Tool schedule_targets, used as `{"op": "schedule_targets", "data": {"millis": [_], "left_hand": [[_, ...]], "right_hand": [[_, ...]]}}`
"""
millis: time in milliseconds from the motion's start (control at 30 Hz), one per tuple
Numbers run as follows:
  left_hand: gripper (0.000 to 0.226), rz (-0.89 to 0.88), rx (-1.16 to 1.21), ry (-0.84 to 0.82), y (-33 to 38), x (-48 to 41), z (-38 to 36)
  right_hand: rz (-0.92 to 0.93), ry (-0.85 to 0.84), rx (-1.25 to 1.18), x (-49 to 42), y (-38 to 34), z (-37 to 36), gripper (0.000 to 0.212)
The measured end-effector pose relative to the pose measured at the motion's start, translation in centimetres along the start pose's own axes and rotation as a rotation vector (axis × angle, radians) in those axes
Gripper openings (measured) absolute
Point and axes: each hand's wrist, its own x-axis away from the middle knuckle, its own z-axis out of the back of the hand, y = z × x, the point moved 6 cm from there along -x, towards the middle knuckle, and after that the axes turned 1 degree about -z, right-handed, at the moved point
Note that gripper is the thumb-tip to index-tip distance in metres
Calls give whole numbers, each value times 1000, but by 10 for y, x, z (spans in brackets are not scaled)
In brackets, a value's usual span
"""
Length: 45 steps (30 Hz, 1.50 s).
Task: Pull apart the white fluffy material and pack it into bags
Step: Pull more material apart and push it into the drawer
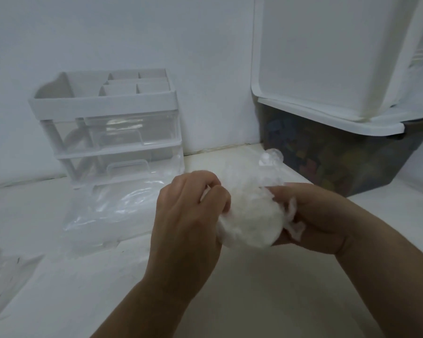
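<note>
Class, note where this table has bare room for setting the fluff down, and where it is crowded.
Bare: the table nearer than the fluff, and the strip between the flat bags and the left-edge bag. Crowded: the back, with organizer and bin.

no text, label, brand, number or sign can be read anywhere in this view.
</note>
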Motion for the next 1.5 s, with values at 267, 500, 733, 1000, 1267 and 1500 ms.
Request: {"op": "schedule_targets", "data": {"millis": [267, 500, 733, 1000, 1267, 1500], "left_hand": [[48, 205, 165, -26, 0, 5, -2], [79, 547, 517, -313, -2, 21, -32], [97, 825, 852, -235, -6, 21, -29], [25, 905, 918, -98, -17, 20, -26], [36, 666, 686, -114, -15, 16, -20], [44, 252, 503, -180, 9, 7, -15]], "right_hand": [[199, 506, 9, -1, -14, 40, 21], [271, 363, 11, -4, -15, 19, 22], [346, 213, 120, 3, -19, 3, 34], [352, 188, 138, 4, -23, 0, 44], [187, 163, 34, 7, -22, 9, 66], [7, 226, 73, 2, -7, 20, 58]]}}
